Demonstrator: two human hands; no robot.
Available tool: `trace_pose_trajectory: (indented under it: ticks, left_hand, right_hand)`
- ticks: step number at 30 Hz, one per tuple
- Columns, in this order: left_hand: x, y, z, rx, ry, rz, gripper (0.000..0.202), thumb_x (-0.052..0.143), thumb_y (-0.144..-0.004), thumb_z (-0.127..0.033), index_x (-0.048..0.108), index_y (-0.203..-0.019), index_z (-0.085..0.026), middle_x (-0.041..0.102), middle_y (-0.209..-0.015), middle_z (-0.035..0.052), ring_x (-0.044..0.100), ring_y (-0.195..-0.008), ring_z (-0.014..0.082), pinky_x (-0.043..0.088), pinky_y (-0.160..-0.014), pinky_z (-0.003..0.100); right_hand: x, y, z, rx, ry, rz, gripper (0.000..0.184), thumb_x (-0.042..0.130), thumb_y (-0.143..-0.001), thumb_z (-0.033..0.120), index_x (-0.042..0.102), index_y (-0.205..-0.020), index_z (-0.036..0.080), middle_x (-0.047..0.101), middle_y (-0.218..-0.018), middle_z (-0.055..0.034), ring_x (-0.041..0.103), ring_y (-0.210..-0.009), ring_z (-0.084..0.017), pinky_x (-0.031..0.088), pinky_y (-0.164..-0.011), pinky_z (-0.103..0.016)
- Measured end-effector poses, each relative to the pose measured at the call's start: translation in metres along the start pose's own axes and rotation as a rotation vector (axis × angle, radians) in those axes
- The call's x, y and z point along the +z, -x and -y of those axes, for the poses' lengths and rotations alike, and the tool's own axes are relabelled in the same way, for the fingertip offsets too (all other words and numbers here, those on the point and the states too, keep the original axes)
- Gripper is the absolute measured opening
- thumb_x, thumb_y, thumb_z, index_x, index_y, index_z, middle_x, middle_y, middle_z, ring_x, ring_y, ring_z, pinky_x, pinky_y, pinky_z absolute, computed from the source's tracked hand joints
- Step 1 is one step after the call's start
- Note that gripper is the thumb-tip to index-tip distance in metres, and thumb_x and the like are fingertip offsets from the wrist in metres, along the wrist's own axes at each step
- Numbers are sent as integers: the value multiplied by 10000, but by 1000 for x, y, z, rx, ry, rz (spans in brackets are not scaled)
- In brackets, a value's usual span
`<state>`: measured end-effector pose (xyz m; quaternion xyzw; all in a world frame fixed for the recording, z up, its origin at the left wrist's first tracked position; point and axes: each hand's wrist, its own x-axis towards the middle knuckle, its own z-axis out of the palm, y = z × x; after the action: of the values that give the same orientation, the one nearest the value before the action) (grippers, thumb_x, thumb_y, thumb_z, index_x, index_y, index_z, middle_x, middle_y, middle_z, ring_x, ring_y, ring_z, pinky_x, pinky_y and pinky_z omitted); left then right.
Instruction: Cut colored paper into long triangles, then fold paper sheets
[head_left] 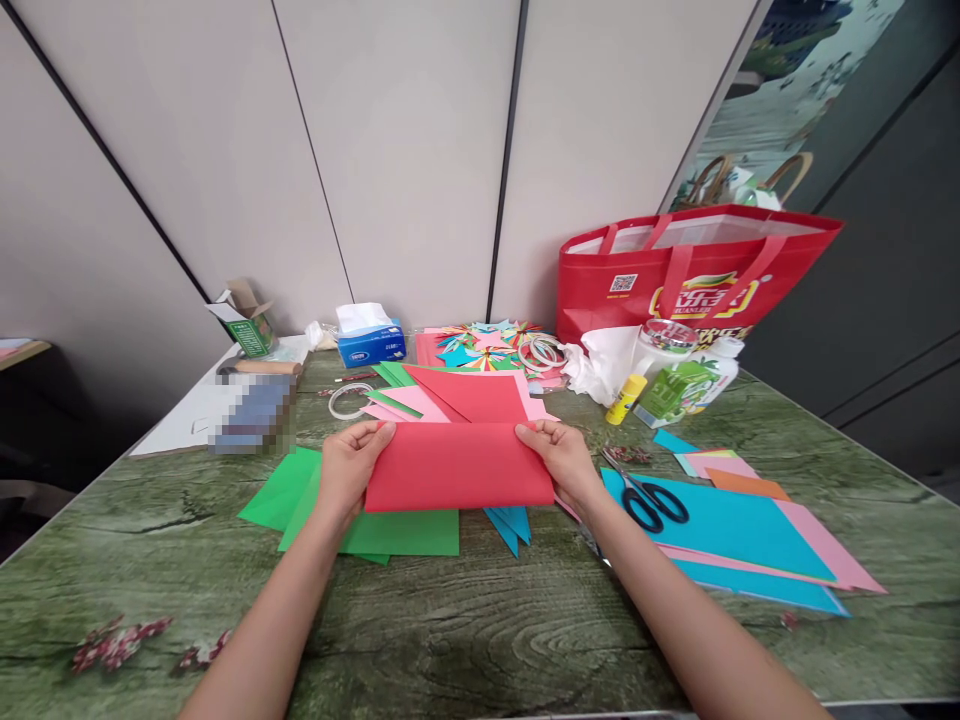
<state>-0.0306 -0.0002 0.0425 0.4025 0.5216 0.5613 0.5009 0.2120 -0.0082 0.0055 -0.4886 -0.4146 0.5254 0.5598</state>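
Observation:
Both of my hands hold a sheet of red paper (459,466) above the table, its lower edge bent over in a soft curve. My left hand (351,462) pinches the left end with the thumb on top. At the opposite end, my right hand (564,458) grips the sheet the same way. Green paper (405,534) lies partly hidden beneath it, and blue paper points (511,528) stick out below. Just behind are more red sheets (487,394) on pink and green paper. To the right, black-handled scissors (651,500) rest on blue paper (739,525).
A red shopping bag (600,300) stands at the back right, behind a yellow glue stick (625,400) and a green carton (669,393). At the back are a blue tissue box (371,347), tape rolls (541,352) and colourful paper shapes (469,352). An opened small box (251,330) stands left.

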Motion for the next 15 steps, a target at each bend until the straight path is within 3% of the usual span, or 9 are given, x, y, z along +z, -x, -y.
trace_pose_trajectory:
  ticks: [5,9,15]
  left_hand:
    - [-36,-3,-11,-92,-249,117,247,782,-438,-335,668,-536,-138,642,-480,43,540,-399,140,365,-378,215]
    - [-60,9,-4,-131,-468,254,233,750,-476,-350,654,-485,-138,601,-436,44,509,-378,138,331,-358,211]
    - [-70,19,18,-6,-787,340,211,644,-576,-362,633,-519,-160,503,-401,-17,405,-351,110,285,-359,212]
  right_hand:
    - [6,13,0,-8,345,149,218,639,-635,381,603,-618,167,621,-536,19,544,-487,-127,386,-459,-219]
    - [10,30,-4,-26,662,247,134,604,-658,283,602,-581,173,578,-508,29,515,-485,-125,341,-447,-212]
    - [18,51,-9,-58,1097,224,83,563,-704,213,633,-677,179,667,-682,-48,600,-682,-210,362,-567,-270]
